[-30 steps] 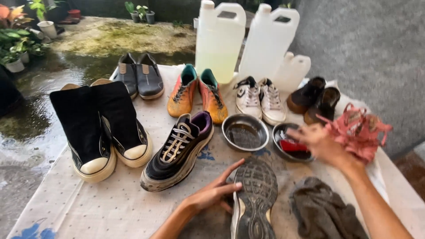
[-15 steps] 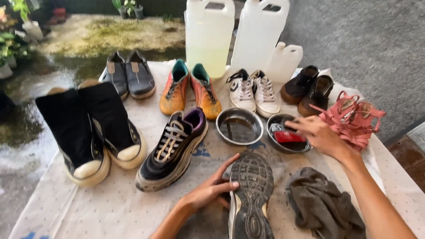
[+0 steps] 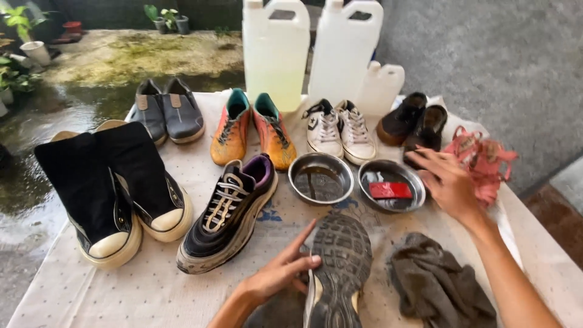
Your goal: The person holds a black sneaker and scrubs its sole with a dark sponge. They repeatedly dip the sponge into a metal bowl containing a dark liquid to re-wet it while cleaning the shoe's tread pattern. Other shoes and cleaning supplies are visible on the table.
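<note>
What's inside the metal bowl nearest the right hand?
The right-hand metal bowl holds a red block-shaped thing and something pale behind it, lying in shallow dark liquid. The right hand hovers at its rim; what lies under the block is covered.

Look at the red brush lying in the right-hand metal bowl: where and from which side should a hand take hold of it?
Grip the red brush across its long sides, coming from above. It lies flat in the shallow bowl, whose rim probably blocks a sideways approach. The right hand hovers beside the bowl, nearest to it; the left hand rests on the upturned shoe.
</note>
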